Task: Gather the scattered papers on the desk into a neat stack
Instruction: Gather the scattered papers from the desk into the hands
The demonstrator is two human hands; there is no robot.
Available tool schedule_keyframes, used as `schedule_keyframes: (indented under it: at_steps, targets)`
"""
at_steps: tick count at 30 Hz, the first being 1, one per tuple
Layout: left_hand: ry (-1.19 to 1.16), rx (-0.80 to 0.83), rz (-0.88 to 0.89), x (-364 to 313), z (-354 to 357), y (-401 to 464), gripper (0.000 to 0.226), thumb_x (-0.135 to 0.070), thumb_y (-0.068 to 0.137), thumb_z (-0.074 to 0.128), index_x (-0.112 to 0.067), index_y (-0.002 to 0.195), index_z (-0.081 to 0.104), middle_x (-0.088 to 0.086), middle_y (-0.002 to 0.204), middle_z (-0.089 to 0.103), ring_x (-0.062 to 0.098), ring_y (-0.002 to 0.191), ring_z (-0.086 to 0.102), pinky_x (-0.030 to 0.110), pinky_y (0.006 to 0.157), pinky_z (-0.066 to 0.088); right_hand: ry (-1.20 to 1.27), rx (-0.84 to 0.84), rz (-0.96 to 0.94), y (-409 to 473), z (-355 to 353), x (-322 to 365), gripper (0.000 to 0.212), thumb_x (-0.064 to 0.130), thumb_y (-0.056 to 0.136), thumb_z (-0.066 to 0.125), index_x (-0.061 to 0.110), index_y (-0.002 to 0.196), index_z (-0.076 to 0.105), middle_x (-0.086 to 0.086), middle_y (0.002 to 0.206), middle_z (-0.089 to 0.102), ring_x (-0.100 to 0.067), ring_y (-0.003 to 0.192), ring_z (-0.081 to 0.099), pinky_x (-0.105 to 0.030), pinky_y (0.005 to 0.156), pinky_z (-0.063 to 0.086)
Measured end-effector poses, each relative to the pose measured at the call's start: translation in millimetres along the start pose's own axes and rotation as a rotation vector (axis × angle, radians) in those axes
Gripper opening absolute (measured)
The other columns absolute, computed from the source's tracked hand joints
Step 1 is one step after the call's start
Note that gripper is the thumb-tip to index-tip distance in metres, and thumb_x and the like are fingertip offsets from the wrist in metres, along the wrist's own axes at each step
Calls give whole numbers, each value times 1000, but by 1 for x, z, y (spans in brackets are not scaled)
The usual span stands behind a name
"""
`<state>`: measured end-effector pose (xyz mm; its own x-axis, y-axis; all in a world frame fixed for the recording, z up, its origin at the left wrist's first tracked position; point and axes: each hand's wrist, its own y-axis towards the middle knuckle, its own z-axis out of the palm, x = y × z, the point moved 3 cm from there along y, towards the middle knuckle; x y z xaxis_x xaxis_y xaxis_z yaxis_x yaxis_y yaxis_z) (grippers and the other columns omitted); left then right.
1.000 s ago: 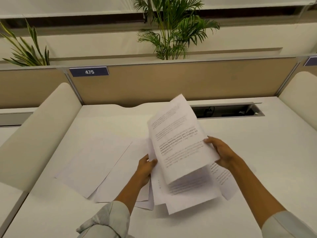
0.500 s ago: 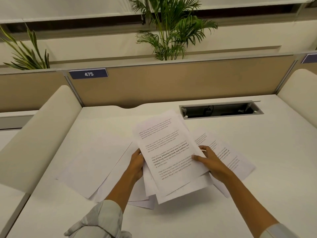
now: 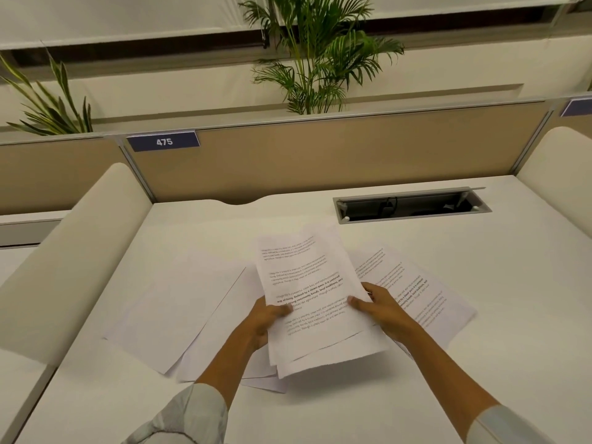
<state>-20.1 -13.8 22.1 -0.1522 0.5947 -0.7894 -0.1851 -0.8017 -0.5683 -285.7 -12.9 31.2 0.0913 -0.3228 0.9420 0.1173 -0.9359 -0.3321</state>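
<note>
I hold a bundle of printed sheets point(image 3: 307, 293) a little above the white desk point(image 3: 352, 402), at its middle. My left hand point(image 3: 267, 318) grips the bundle's left edge with the thumb on top. My right hand point(image 3: 382, 307) grips its right edge the same way. The sheets in the bundle are not squared; their lower edges are staggered. A printed page point(image 3: 426, 299) lies flat on the desk to the right, partly under my right hand. Two blank-looking sheets point(image 3: 179, 302) lie overlapped to the left, and more corners point(image 3: 266, 381) stick out under the bundle.
An open cable tray point(image 3: 413, 208) is cut into the desk at the back right. A tan partition point(image 3: 320, 155) with a "475" label point(image 3: 163, 141) runs along the far edge. Cream padded dividers point(image 3: 73, 251) flank the desk on both sides. Plants stand behind the partition.
The bundle was raised and tilted upright a second ago; both hands have lowered it nearly flat over the desk. The printed page at the right has come into view.
</note>
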Motion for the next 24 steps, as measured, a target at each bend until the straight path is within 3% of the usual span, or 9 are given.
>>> schedule_keyframes:
  at_steps: [4, 6, 8, 10, 12, 14, 19, 24]
  targets:
    - [-9, -109, 20, -8, -14, 4, 46, 5, 84, 68, -7, 128, 59, 19, 121, 69, 42, 104, 68, 64, 90, 52, -103, -211, 29, 15, -45, 4, 35, 32, 88, 70, 17, 118, 63, -4, 121, 67, -23, 109, 64, -42, 84, 56]
    - [-7, -146, 27, -11, -20, 4, 45, 6, 84, 67, -7, 127, 59, 19, 120, 69, 42, 102, 69, 62, 88, 54, -333, -414, 15, 20, -89, 10, 45, 34, 87, 70, 11, 125, 60, -11, 129, 62, -30, 116, 58, -45, 97, 48]
    - [-14, -162, 45, -15, -22, 4, 43, 6, 85, 66, -8, 125, 60, 18, 119, 70, 40, 99, 70, 55, 82, 58, -641, -513, 93, 25, -132, 9, 57, 36, 84, 73, 7, 130, 55, -19, 136, 56, -37, 124, 52, -45, 105, 40]
    - [-24, -171, 57, -18, -24, 5, 42, 7, 85, 65, -8, 125, 61, 18, 118, 70, 39, 98, 70, 53, 80, 59, -876, -450, 253, 27, -163, 3, 77, 41, 78, 78, 5, 139, 46, -22, 144, 48, -40, 133, 44, -50, 110, 37]
    - [-20, -184, 55, -19, -25, 6, 45, 7, 85, 65, -6, 128, 59, 20, 122, 68, 42, 104, 68, 58, 88, 55, -987, -348, 376, 24, -176, -2, 95, 43, 70, 84, 5, 143, 38, -21, 146, 45, -40, 134, 42, -53, 110, 37]
    - [-17, -196, 50, -20, -25, 7, 47, 7, 85, 65, -5, 130, 57, 21, 125, 66, 44, 108, 65, 63, 94, 50, -1056, -298, 412, 22, -178, -8, 101, 42, 63, 88, 6, 143, 37, -18, 142, 48, -38, 131, 46, -52, 107, 40]
    - [3, -205, 60, -24, -23, 11, 48, 6, 86, 65, -5, 131, 56, 21, 126, 66, 44, 109, 65, 64, 96, 49, -930, -293, 409, 20, -174, -16, 86, 29, 62, 90, 8, 134, 46, -17, 129, 59, -37, 117, 57, -49, 103, 44]
    - [-12, -210, 68, -28, -21, 17, 47, 6, 85, 66, -6, 129, 58, 19, 122, 68, 42, 105, 68, 59, 89, 54, -637, -299, 323, 17, -177, -9, 55, 19, 77, 80, 1, 126, 60, -21, 128, 61, -39, 116, 59, -48, 101, 48]
